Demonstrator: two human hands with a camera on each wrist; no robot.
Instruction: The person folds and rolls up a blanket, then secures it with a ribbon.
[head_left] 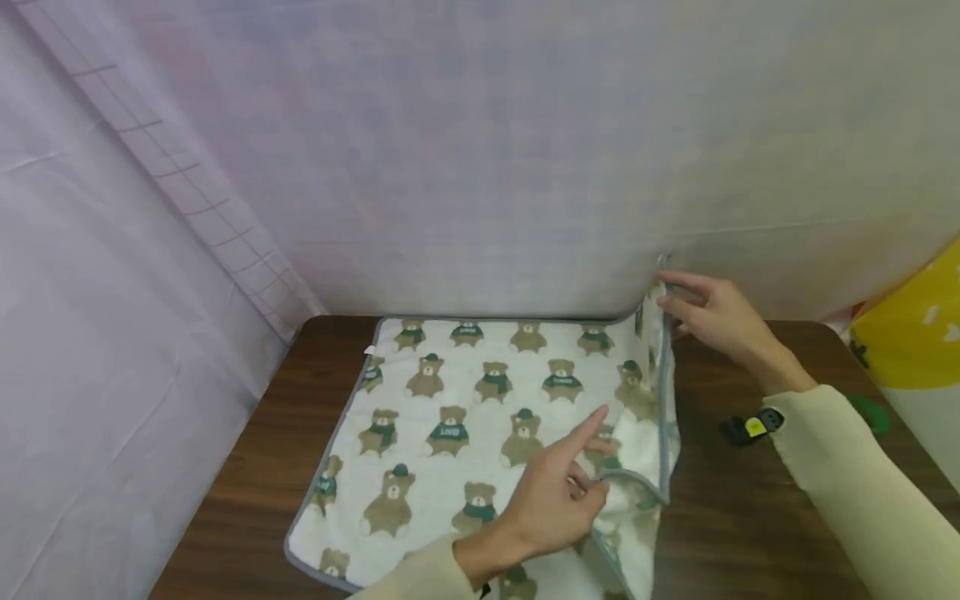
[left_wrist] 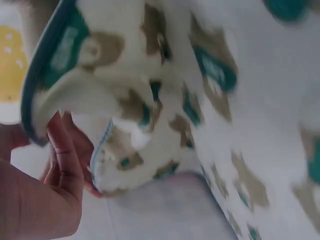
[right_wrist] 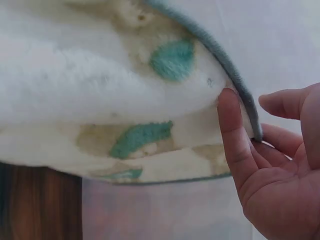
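Note:
A white towel (head_left: 465, 458) printed with brown bears and bound in grey lies spread on the dark wooden table (head_left: 247, 467). Its right side is lifted and folding inward. At the far right corner my right hand (head_left: 716, 321) holds the raised edge between its fingers; in the right wrist view the thumb (right_wrist: 282, 103) stands off the grey binding. My left hand (head_left: 551, 500) pinches the near part of that side, its index finger stretched forward over the bears. The left wrist view shows the cloth (left_wrist: 95, 100) curling over the left hand's fingers.
A pale checked curtain (head_left: 480, 167) hangs right behind the table, and a white sheet (head_left: 97, 292) hangs at the left. Something yellow (head_left: 911, 333) is at the far right. A green object (head_left: 870, 414) lies beyond the right sleeve.

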